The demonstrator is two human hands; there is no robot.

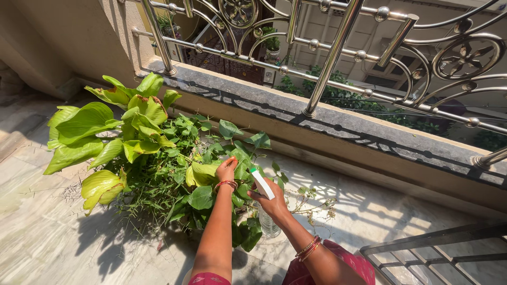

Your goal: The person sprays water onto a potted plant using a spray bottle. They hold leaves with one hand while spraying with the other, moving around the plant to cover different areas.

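Broad yellow-green leaves [87, 132] far left. Left hand [226, 170] closed on leaf [203, 174] among potted plants [179, 158]. Right hand [272, 203] wrapped round clear spray bottle [264, 203], white nozzle toward foliage. Likely mid-misting; next calls for trigger squeeze, steady aim. Railing [332, 58] beyond.

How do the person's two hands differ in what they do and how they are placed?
The left hand reaches into the green plants, its fingers among the leaves, and seems to hold nothing else; the right hand grips a white spray bottle. The left hand is further forward, inside the foliage; the right hand stays at its edge. Both wrists wear bangles.
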